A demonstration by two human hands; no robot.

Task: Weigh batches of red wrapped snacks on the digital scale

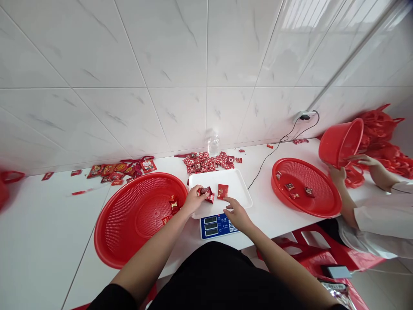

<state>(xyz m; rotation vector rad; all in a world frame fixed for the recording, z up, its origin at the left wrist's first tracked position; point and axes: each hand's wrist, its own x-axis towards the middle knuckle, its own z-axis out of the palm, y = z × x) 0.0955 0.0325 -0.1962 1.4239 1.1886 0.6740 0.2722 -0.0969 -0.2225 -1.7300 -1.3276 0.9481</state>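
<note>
My left hand (pixel 192 199) rests on the near left corner of a white tray (pixel 237 186) on a small scale (pixel 217 225) and is closed on a few red candy packets (pixel 206 192). My right hand (pixel 235 212) lies at the tray's front edge, fingers loosely spread, fingertips just short of a single red packet (pixel 222 190) on the tray. It holds nothing. A large red mesh basket (pixel 129 224) with a few candies (pixel 173 207) sits to the left of the tray.
A pile of red packets (pixel 208 162) lies behind the tray, another pile (pixel 121 169) lies by the wall at left. At right, another person tips a red bucket (pixel 341 142) over a second red basket (pixel 322 202). A black cable (pixel 274 150) runs to a wall plug.
</note>
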